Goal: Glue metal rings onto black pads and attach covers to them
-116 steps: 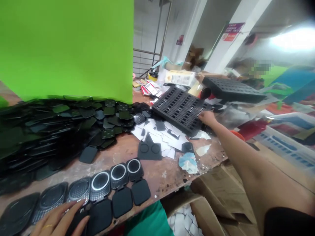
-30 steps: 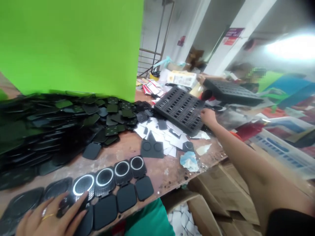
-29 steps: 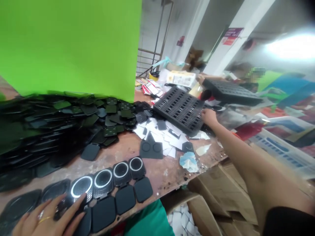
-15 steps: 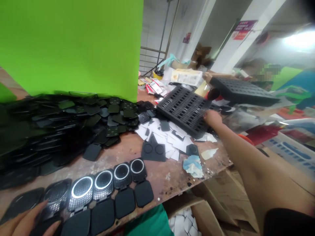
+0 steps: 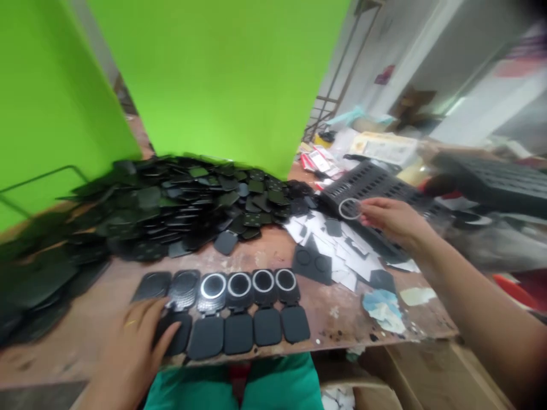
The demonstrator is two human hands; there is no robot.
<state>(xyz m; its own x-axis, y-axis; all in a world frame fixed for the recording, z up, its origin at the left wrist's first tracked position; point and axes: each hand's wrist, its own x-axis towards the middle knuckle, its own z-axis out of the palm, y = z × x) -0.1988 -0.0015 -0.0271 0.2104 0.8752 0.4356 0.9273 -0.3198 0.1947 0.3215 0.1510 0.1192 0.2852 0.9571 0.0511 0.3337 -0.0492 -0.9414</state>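
My right hand [image 5: 387, 217] pinches a thin pale ring [image 5: 342, 215], held above the slotted black tray [image 5: 365, 176]. My left hand [image 5: 139, 336] rests over the left part of a row of black hinged plates, fingers and thumb apart. Its fingertips touch or nearly touch a hinged plate [image 5: 185, 290] that bears no white ring. Further right in the row, several plates carry white rings on their upper halves, such as the ringed plate [image 5: 213, 287]. Their lower flaps, like the square flap [image 5: 205, 337], lie toward the table's front edge. My left hand partly hides the leftmost plates.
A large heap of black plates [image 5: 188, 205] lies behind the row, before a green panel [image 5: 222, 74]. White paper scraps [image 5: 342, 250] and a dark sheet with two circles [image 5: 311, 265] lie at right. Cardboard boxes [image 5: 427, 370] stand below the edge.
My right hand has come away from the slotted tray with a ring in its fingers. My left hand has come further into view over the row. The view has turned left.
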